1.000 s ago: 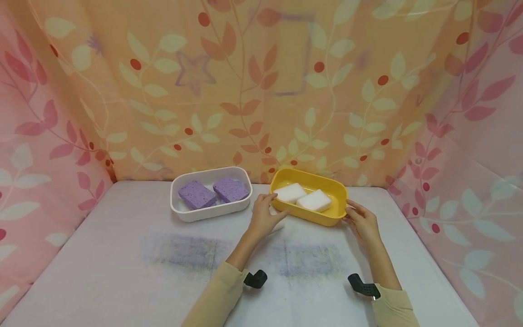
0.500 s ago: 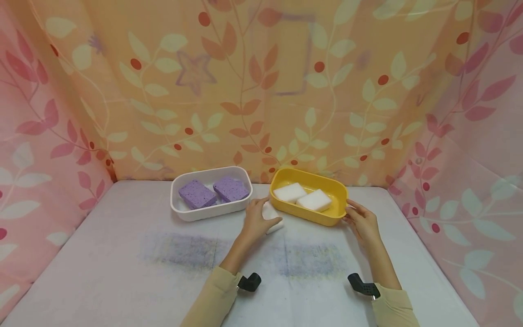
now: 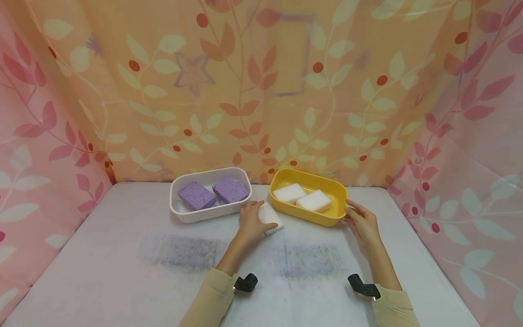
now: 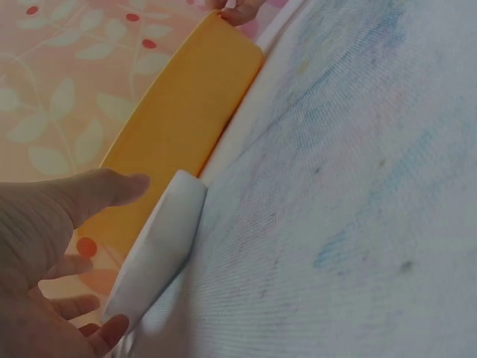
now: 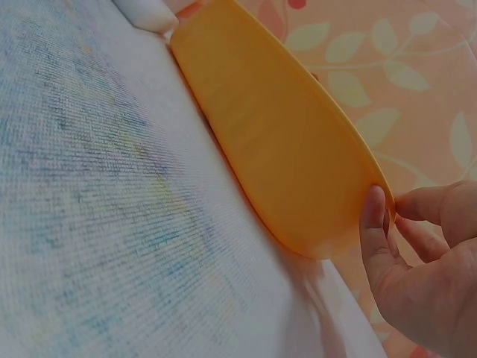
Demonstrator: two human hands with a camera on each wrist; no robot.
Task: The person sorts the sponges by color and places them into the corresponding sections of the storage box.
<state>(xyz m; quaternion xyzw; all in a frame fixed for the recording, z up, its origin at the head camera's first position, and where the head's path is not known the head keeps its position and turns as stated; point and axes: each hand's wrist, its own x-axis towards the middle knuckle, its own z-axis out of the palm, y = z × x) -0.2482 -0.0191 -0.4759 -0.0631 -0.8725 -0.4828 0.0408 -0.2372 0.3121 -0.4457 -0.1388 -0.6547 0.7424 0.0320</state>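
Note:
My left hand (image 3: 250, 222) is at a white block with rounded corners (image 3: 270, 217), which lies on the table between two trays. In the left wrist view, the thumb (image 4: 123, 186) is spread away from the fingers, near one end of the block, and a fingertip (image 4: 112, 332) is right at its other end. My right hand (image 3: 362, 224) pinches the right end of the yellow tray (image 3: 314, 217), thumb (image 5: 373, 209) on the outer wall and fingers at the rim. Two white sponges (image 3: 313, 200) lie in this tray.
Left of the block stands a white tray (image 3: 212, 212) with two speckled purple sponges (image 3: 197, 195). Bluish smudges (image 3: 184, 252) mark the pale tablecloth in front. A patterned curtain (image 3: 261, 91) rises right behind the trays and along both sides.
My left hand has moved left, away from the yellow tray's near corner, and more of the white block shows. The right hand and both trays stay in place.

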